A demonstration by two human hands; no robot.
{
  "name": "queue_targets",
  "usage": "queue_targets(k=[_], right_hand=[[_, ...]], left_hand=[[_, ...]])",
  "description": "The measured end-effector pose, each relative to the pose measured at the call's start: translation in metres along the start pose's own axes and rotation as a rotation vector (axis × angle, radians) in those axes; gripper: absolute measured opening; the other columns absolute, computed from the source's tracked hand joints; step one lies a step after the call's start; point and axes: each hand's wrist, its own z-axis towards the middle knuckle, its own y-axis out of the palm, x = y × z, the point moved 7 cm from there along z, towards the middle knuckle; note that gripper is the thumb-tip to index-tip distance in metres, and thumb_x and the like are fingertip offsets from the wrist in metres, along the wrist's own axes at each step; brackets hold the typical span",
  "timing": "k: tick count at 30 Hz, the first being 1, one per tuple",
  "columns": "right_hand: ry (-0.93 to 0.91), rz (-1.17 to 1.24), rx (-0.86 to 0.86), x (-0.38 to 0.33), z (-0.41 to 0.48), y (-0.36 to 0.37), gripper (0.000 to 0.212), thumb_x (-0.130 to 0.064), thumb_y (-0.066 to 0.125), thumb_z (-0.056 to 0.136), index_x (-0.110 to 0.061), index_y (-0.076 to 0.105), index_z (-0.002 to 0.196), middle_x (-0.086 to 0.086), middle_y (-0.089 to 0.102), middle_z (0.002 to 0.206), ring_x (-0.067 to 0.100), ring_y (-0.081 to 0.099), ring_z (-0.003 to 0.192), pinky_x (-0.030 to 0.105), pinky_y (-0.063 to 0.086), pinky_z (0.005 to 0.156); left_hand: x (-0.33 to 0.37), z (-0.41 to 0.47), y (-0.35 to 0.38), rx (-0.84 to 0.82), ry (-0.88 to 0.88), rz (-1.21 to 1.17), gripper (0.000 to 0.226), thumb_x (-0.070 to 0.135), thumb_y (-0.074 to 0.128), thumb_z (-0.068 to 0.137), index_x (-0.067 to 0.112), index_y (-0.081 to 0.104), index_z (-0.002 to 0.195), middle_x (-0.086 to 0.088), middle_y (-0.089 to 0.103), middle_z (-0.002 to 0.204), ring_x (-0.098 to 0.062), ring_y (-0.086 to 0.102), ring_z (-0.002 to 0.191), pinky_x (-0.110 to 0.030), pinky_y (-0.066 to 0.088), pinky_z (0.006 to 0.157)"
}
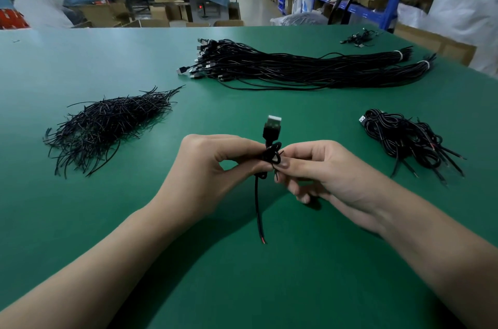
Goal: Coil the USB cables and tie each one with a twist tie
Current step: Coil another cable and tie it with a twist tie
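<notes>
Both hands meet above the green table, and the small coil of thin black USB cable sits squarely between them, so neither hand is nearer. The left hand has its grip closed on the coil's left side, with thumb and fingers pinching the loops. The right hand pinches at the coil's right side, where short ends of what looks like a thin black wire twist tie stick out. The twisting therefore seems to fall to that grip. The cable's long axis runs away from the person. Its silver-tipped USB plug points up and away above the grip, while the loose tail hangs toward the person and ends in bared red wire.
</notes>
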Motion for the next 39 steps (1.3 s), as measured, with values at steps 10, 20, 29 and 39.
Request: queue_targets(k=[10,20,29,39], right_hand=[[0.021,-0.045,-0.024,-0.001,-0.002,0.003,0.006,-0.026,0.072,0.085,-0.021,0.075,0.083,0.003,0.068,0.075,0.007,0.054,0.056,0.017,0.038,0.047],[0.029,-0.109,0.035,-0.004,-0.001,0.008,0.021,-0.015,0.056,0.098,-0.014,0.071,0.083,0.005,0.067,0.073,0.013,0.057,0.06,0.021,0.04,0.046],[0.014,-0.212,0.032,-0.005,-0.002,0.009,0.025,-0.018,0.049,0.103,-0.012,0.066,0.086,0.007,0.071,0.073,0.015,0.058,0.058,0.022,0.039,0.041],[0.009,-0.243,0.044,-0.001,0.003,0.008,0.024,-0.029,0.051,0.091,-0.017,0.065,0.076,0.003,0.053,0.065,0.008,0.041,0.05,0.014,0.03,0.043]], left_hand=[[0.002,0.001,0.001,-0.037,0.025,0.002,0.014,0.019,0.077,0.083,0.014,0.08,0.096,0.006,0.074,0.083,-0.004,0.068,0.075,-0.011,0.047,0.074],[0.001,0.001,0.002,-0.036,0.021,-0.026,0.014,0.015,0.079,0.083,0.023,0.077,0.095,0.002,0.072,0.086,-0.011,0.069,0.076,-0.018,0.052,0.074],[0.002,-0.001,0.002,-0.031,0.084,0.069,0.013,0.016,0.079,0.083,0.011,0.081,0.095,0.002,0.072,0.085,-0.008,0.067,0.074,-0.026,0.055,0.072],[0.001,0.002,0.002,-0.032,0.026,0.028,0.014,0.016,0.079,0.082,0.012,0.08,0.095,-0.001,0.071,0.082,-0.009,0.067,0.073,-0.016,0.05,0.074]])
